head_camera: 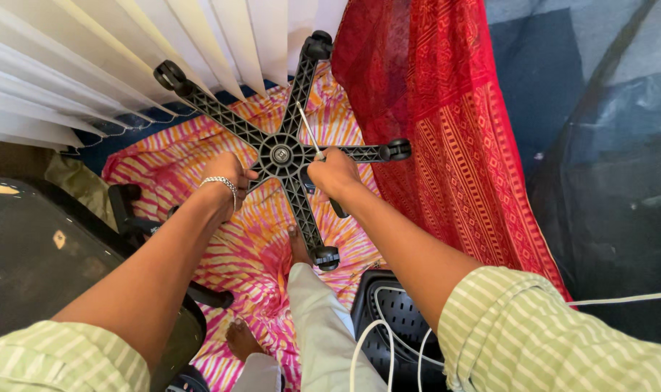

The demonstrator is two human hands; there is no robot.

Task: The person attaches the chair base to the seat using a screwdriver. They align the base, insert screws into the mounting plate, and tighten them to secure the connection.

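A black five-armed chair base stands held up in the centre of the frame, its hub facing the camera and its arms reaching to the upper left, top, right and bottom, each ending in a caster socket. The left hand, with a silver bracelet on the wrist, is clenched around the arm just left of the hub. The right hand is closed around the dark handle of a screwdriver, whose thin metal shaft slants up and left across the base above the hub. Beneath lies a pink and orange patterned cloth on the floor. White vertical blinds fill the upper left, a red patterned fabric hangs at upper right, and a black chair seat sits at lower left
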